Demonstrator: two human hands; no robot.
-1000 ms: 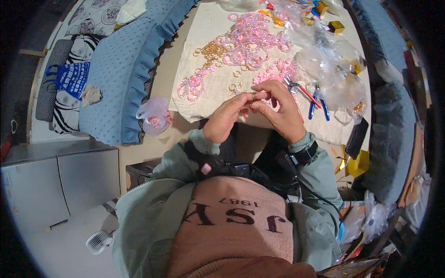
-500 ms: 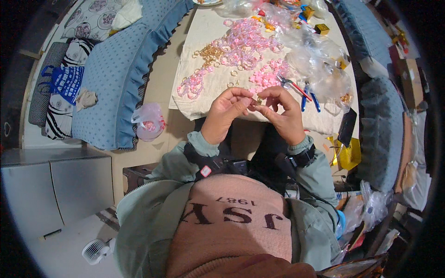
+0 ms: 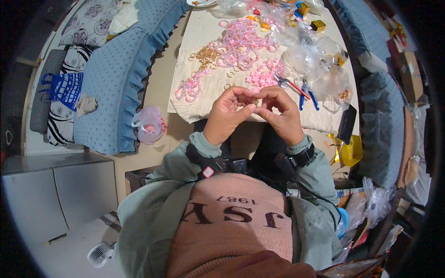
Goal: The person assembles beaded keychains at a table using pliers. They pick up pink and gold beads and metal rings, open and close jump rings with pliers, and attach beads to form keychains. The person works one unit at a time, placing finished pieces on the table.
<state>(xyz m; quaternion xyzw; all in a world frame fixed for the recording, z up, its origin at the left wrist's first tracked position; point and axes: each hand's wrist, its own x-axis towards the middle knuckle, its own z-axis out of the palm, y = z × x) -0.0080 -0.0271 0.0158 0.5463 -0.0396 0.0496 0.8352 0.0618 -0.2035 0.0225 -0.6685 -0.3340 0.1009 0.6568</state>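
Observation:
Above the near edge of the table, my left hand (image 3: 227, 112) and my right hand (image 3: 282, 113) meet fingertip to fingertip. Pinched between them is a small gold-coloured metal piece (image 3: 256, 102), perhaps a ring or clasp, mostly covered by the fingers. Just beyond lie loose gold rings (image 3: 231, 74) and a heap of pink flower-shaped beads (image 3: 265, 74). Farther off spreads a big pile of pink and clear bead chains (image 3: 238, 44), with a cluster of gold rings (image 3: 204, 56) on its left. A separate pink bead loop (image 3: 187, 89) rests at the left.
Right of my hands lie red-handled pliers (image 3: 293, 85) and blue-handled pliers (image 3: 309, 97). Clear plastic bags (image 3: 310, 55) crowd the table's right side. A black phone-like slab (image 3: 346, 124) is at the right edge, above a yellow basket (image 3: 351, 150). A plastic bag (image 3: 149, 124) sits at the left.
Both hands stay together at nearly the same place, with the fingertips shifted slightly around the small gold piece. The whole view has tilted a little; the things on the table lie as before.

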